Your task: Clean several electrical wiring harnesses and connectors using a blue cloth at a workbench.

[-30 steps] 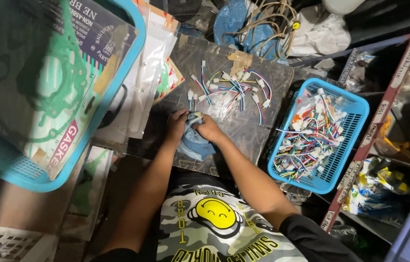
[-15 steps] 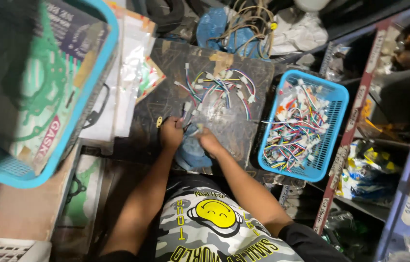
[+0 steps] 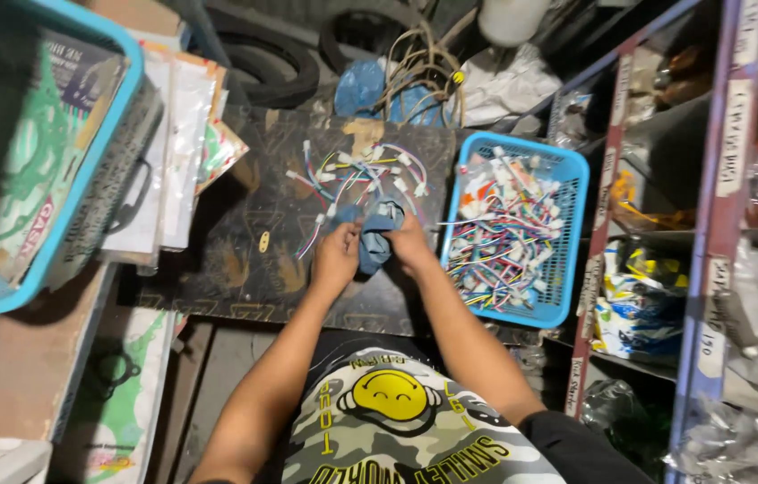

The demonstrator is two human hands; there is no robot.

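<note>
Both hands gripping a crumpled blue cloth on a dark board.

The left hand (image 3: pixel 336 258) and right hand (image 3: pixel 409 244) are each closed on an edge of the crumpled blue cloth (image 3: pixel 375 240), which lies on the dark patterned board (image 3: pixel 245 260) (near its front edge). Loose coloured wire connectors (image 3: pixel 357 175) lie just beyond; a blue plastic basket (image 3: pixel 569 233) of similar wires stands to the right.
</note>
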